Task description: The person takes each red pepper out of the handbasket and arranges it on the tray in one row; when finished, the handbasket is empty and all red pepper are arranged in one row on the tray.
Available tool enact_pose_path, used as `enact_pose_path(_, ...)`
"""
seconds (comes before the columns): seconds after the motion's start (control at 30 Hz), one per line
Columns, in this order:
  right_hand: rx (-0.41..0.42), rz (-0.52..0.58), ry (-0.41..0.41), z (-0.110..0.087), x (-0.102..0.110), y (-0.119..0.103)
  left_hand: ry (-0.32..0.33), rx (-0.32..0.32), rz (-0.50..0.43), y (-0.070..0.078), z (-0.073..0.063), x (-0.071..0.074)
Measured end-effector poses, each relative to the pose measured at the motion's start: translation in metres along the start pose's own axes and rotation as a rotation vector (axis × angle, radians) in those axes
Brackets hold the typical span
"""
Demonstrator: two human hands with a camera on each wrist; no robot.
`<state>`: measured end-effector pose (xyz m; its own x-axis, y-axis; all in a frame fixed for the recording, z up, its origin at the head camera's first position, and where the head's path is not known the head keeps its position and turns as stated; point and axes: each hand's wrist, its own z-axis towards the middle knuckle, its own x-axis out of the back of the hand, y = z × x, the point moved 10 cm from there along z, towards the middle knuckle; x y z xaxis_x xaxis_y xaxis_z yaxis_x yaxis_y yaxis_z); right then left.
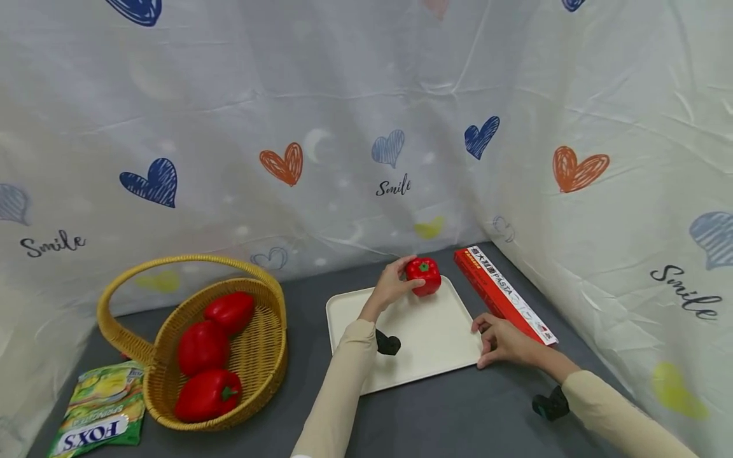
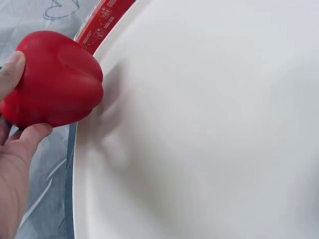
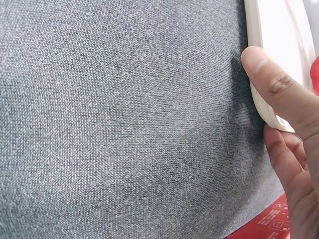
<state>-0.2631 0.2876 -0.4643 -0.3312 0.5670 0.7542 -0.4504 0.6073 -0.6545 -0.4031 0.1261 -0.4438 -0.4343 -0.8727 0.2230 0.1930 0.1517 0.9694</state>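
A red bell pepper (image 1: pixel 424 277) is at the far right corner of a cream tray (image 1: pixel 424 343). My left hand (image 1: pixel 392 285) grips this pepper between thumb and fingers; the left wrist view shows the pepper (image 2: pixel 57 82) close up beside the tray's rim. Whether it touches the tray cannot be told. With thumb and fingers, my right hand (image 1: pixel 504 340) holds the tray's near right corner, and in the right wrist view the thumb lies along the tray edge (image 3: pixel 254 30). Three more red bell peppers (image 1: pixel 203 348) lie in a yellow wicker basket (image 1: pixel 260 343) on the left.
A red and white pasta box (image 1: pixel 504 296) lies just right of the tray, close to my right hand. Left of the basket is a green and yellow FOX'S bag (image 1: pixel 103 407). A printed curtain (image 1: pixel 343 210) hangs behind and beside the grey table (image 1: pixel 424 420).
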Motion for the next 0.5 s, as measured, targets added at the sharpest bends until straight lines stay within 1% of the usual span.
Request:
enact_pose_path(0.13, -0.013, 0.002, 0.003, 0.0, -0.001, 0.002, -0.001, 0.017, 0.033, -0.002, 0.002, -0.006)
enact_pose_path(0.23, -0.031, -0.009, 0.003, 0.0, 0.0, 0.003, 0.008, 0.018, 0.047, -0.003, 0.004, -0.009)
enact_pose_path(0.33, -0.041, -0.012, 0.002, 0.0, 0.0, 0.004, 0.02, 0.008, 0.059, -0.003, 0.006, -0.012)
enact_pose_path(0.5, -0.047, -0.008, 0.005, -0.001, 0.0, 0.004, 0.046, -0.004, 0.112, 0.001, 0.01, -0.019)
